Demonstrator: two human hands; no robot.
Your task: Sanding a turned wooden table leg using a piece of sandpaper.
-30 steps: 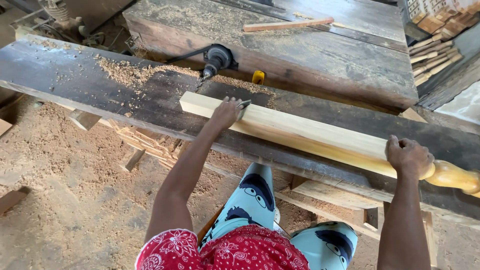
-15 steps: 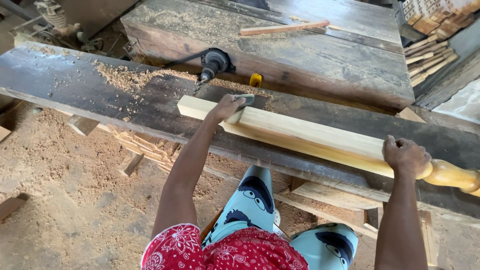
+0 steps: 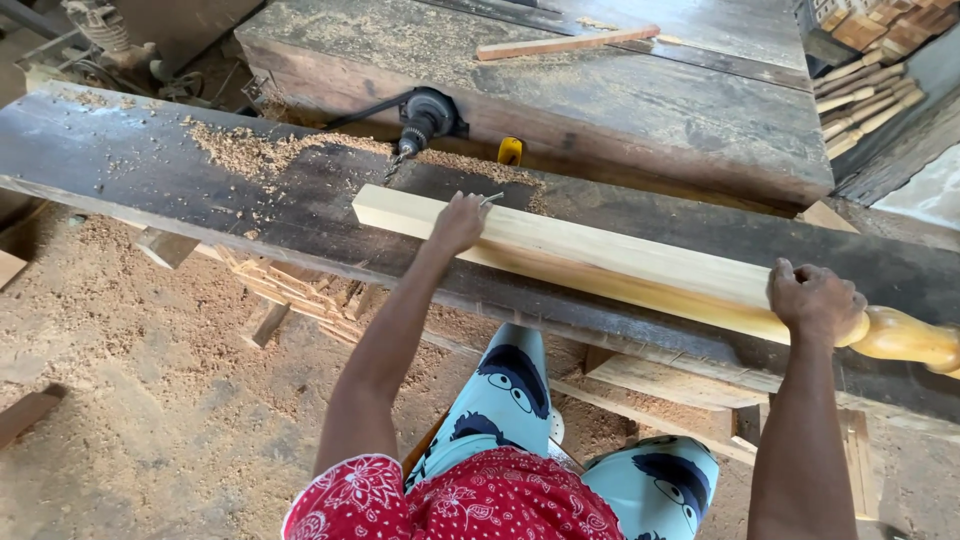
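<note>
A long pale squared wooden post [image 3: 600, 262] with a turned yellow end [image 3: 905, 338] lies across a dark workbench plank [image 3: 150, 160]. My left hand [image 3: 458, 222] presses a small grey sanding piece [image 3: 490, 199] onto the post near its left end. My right hand [image 3: 815, 300] grips the post where the square part meets the turned end.
A black drill head [image 3: 428, 112] with a bit points at the post's far side, next to a yellow part [image 3: 511, 150]. Sawdust [image 3: 240, 145] covers the bench and floor. A thin strip [image 3: 565, 42] lies on the rear bench. Stacked wooden pieces [image 3: 865, 85] sit top right.
My left hand with the sanding piece has slid back and forth a little along the post's left end. My right hand keeps its grip.
</note>
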